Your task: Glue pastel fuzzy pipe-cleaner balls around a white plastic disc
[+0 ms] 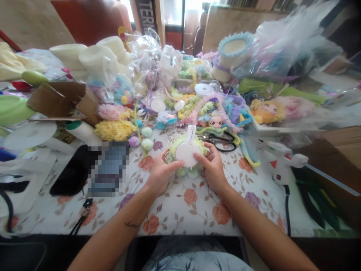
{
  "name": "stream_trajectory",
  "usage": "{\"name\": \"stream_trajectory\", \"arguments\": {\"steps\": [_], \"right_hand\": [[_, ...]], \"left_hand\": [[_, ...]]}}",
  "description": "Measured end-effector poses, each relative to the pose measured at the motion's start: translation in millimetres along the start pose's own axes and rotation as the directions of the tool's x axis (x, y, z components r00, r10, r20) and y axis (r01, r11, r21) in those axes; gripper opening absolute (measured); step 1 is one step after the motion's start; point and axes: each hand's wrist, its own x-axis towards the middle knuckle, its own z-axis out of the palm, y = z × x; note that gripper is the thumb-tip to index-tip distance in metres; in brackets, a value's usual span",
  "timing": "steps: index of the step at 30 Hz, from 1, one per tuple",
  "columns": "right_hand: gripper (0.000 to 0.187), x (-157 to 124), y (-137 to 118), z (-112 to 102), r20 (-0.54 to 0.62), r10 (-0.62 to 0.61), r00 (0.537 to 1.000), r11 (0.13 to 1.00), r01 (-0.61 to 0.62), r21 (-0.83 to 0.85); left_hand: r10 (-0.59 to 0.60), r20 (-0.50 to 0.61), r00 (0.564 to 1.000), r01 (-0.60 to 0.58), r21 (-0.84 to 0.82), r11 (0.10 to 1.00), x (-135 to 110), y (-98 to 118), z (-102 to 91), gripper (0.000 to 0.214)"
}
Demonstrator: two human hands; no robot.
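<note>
Between my two hands, just above the flowered tablecloth, is a round white disc point(187, 154) ringed by a pale yellow-green ruffle. A small white label point(191, 133) with print stands up from its far edge. My left hand point(162, 168) grips the left rim, its thumb lying on the disc's lower edge. Around the right rim my right hand point(212, 162) is closed, thumb pressed on the disc's face. The underside of the ruffled disc and most fingertips are hidden. Black-handled scissors point(222, 142) lie right behind my right hand.
Two phones lie to the left, a black one point(72, 171) and a blurred one point(109, 167). At right rests a white glue gun point(284, 160). Pompoms point(147, 144), a doll face point(216, 121), ribbons and plastic bags crowd the back. A cardboard box point(60, 99) stands at left.
</note>
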Motion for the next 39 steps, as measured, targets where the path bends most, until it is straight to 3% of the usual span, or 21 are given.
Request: {"name": "stream_trajectory", "arguments": {"steps": [7,20,25,30,35,39], "right_hand": [[0.052,-0.1,1.8,-3.5,-0.010,-0.013,1.000,1.000,0.013,0.011],[0.052,-0.9,2.2,-0.6,0.033,-0.013,0.999,1.000,0.012,0.023],[0.051,-2.4,2.2,0.3,0.018,-0.008,1.000,0.999,0.008,0.034],[0.048,-0.5,0.3,0.6,0.036,-0.045,0.998,0.998,0.043,0.047],[0.054,0.5,-0.1,0.4,0.049,0.050,0.998,0.997,-0.052,0.052],[0.051,3.0,-0.5,-3.0,0.054,0.057,0.997,0.992,-0.063,0.108]], "left_hand": [[-0.067,0.026,0.997,0.066,0.032,0.997,-1.4,3.7,1.9,0.066],[0.059,-0.035,0.998,-0.053,0.153,0.987,-1.2,4.8,0.3,0.054],[0.010,-0.054,0.998,-0.006,0.078,0.997,-2.6,10.2,5.0,0.057],[-0.034,-0.027,0.999,0.032,-0.100,0.994,-0.8,10.0,5.2,0.055],[-0.052,-0.012,0.999,0.049,-0.206,0.977,5.4,1.2,1.8,0.048],[-0.141,-0.007,0.990,0.132,-0.317,0.939,9.3,4.3,-0.4,0.039]]}}
